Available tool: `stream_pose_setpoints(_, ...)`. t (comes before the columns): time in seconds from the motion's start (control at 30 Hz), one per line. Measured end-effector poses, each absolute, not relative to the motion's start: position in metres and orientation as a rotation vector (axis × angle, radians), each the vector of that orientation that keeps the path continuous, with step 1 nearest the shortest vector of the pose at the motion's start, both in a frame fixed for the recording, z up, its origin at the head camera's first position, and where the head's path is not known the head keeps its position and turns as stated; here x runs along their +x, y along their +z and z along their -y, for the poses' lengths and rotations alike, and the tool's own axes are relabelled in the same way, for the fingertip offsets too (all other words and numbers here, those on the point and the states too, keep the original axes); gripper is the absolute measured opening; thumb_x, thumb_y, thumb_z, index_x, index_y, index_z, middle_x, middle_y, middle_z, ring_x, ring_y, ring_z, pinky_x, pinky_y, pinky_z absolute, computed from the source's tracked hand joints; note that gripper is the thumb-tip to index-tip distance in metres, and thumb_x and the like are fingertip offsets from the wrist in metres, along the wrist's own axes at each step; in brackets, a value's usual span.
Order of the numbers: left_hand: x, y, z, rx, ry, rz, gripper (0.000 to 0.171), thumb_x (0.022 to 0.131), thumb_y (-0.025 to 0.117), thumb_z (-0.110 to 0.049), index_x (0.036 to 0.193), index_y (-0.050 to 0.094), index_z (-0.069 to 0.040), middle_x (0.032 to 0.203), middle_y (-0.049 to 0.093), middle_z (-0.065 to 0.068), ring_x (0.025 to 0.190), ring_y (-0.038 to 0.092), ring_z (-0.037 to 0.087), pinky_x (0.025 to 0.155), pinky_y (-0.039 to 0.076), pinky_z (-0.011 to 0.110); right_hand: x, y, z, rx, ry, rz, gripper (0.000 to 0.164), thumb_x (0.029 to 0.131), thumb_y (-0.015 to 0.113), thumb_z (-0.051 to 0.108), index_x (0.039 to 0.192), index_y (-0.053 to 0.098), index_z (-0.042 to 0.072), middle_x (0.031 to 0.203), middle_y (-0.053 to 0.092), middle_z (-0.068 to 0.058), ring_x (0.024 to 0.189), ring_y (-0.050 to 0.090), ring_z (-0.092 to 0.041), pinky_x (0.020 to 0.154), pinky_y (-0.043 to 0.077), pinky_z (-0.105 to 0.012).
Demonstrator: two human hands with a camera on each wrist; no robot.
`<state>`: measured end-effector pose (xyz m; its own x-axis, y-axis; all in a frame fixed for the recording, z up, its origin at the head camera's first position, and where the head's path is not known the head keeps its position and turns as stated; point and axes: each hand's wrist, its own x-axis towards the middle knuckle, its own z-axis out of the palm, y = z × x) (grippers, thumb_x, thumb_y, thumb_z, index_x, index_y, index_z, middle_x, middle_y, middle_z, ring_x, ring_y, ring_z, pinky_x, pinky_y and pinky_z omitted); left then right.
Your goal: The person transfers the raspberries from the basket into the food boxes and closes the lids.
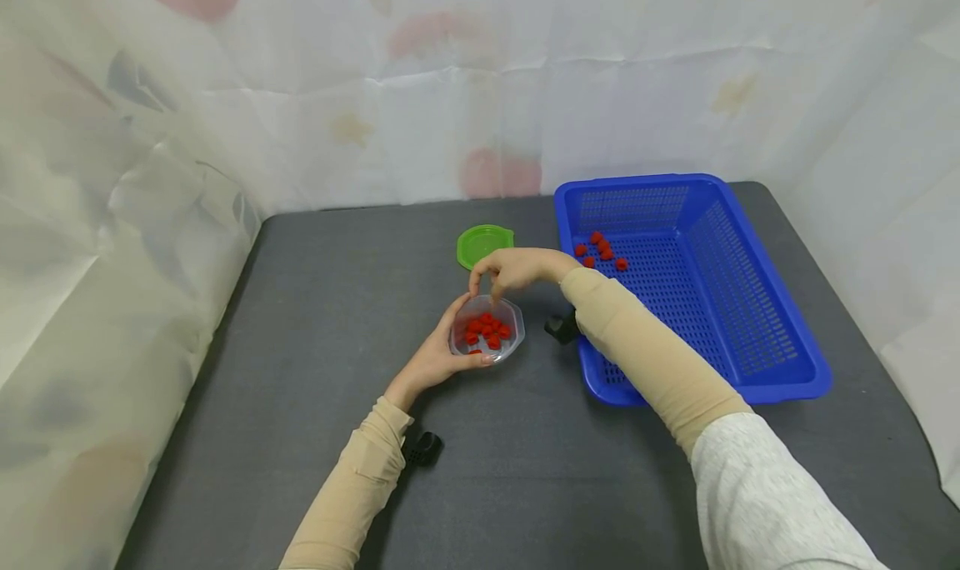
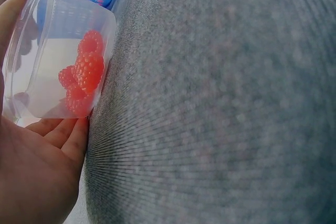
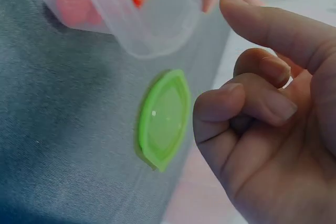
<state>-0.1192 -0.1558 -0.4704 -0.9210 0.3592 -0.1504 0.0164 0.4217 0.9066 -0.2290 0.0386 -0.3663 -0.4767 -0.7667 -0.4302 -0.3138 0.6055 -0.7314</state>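
My left hand (image 1: 429,362) holds a clear plastic container (image 2: 50,77) from its left side, thumb along the near side and fingers round the far side. Several red raspberries (image 1: 487,330) lie in the container, piled at its bottom in the left wrist view. My right hand (image 1: 525,268) is over the container's far rim, index finger and thumb pointing down. In the right wrist view its other fingers (image 3: 218,103) are curled toward the palm, and nothing shows between thumb and fingers. A green lid (image 3: 165,119) lies on the table just beyond the container.
A blue plastic basket (image 1: 780,278) stands on the right of the grey table (image 1: 300,345), under my right forearm. More raspberries (image 1: 606,252) lie in its far left corner. Pale patterned curtains (image 1: 420,137) hang behind and at both sides of the table.
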Motion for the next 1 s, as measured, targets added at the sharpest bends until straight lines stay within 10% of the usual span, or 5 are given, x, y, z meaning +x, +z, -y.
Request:
stream_pose_setpoints(0.7,-0.120,-0.472,0.151,0.345,1.499,-2.362,0.101,0.072,0.080,-0.033,0.149,0.015,-0.028,0.144,0.040,0.003,0.134,0.038,0.024,0.111,0.026,0.052,-0.249,-0.329,-0.128,-0.690,-1.039,-2.226,0.026,0.088,0.062,0.013,0.113,0.061,0.019,0.064,0.031,0.000,0.052,0.026,-0.013,0.058,0.034,-0.030)
stream_pose_setpoints(1.0,-0.109,-0.436,0.146,0.342,1.490,-2.319,0.096,0.077,0.076,-0.017,0.150,0.014,-0.015,0.146,0.037,0.017,0.135,0.035,0.032,0.112,0.022,0.054,-0.254,-0.354,-0.180,-0.500,-1.183,-2.258,0.030,0.090,0.061,0.015,0.120,0.058,0.014,0.069,0.039,-0.001,0.068,0.048,-0.019,0.093,0.041,-0.040)
